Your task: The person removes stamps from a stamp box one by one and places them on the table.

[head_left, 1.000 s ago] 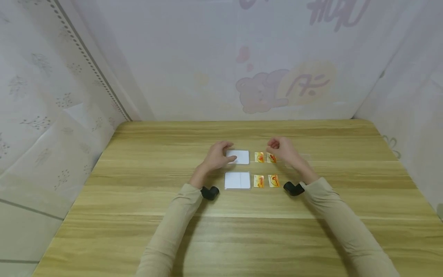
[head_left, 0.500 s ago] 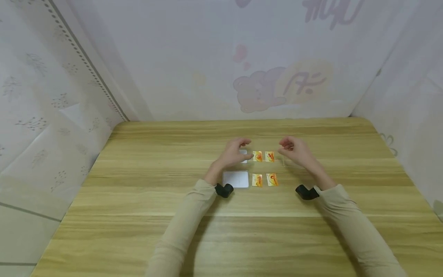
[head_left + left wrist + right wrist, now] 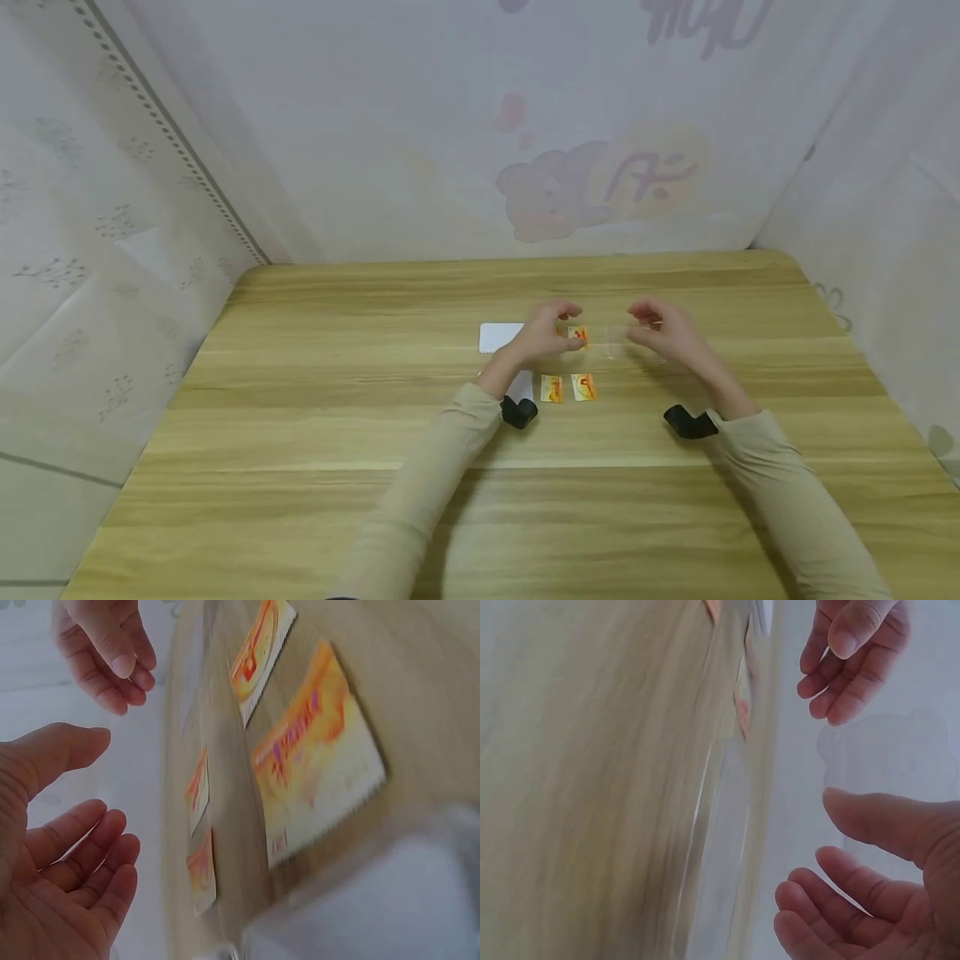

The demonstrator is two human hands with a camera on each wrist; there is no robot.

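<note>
My left hand (image 3: 546, 333) hovers over the back pair of small orange-and-yellow packets, its thumb and fingers apart and holding nothing. It hides most of one packet; the other packet (image 3: 578, 335) shows at its thumb tip. Two front packets (image 3: 551, 388) (image 3: 583, 387) lie flat in a row, and their zigzag edges show in the left wrist view on the nearest packet (image 3: 319, 761). My right hand (image 3: 666, 330), relaxed with a gap between thumb and fingers, hovers over a clear plastic lid or tray (image 3: 718, 862) on the table.
Left of the packets lies a white rectangle (image 3: 498, 337), with a second white rectangle (image 3: 521, 386) in front of it, partly covered by my left wrist. Black wrist cameras (image 3: 519, 412) (image 3: 690, 422) stick out below both hands. The wooden table (image 3: 360, 400) meets a curtain (image 3: 375, 150) behind.
My left hand has moved right, from the back white rectangle to over the back packets. My right hand has moved right, off the packets to over the clear plastic piece.
</note>
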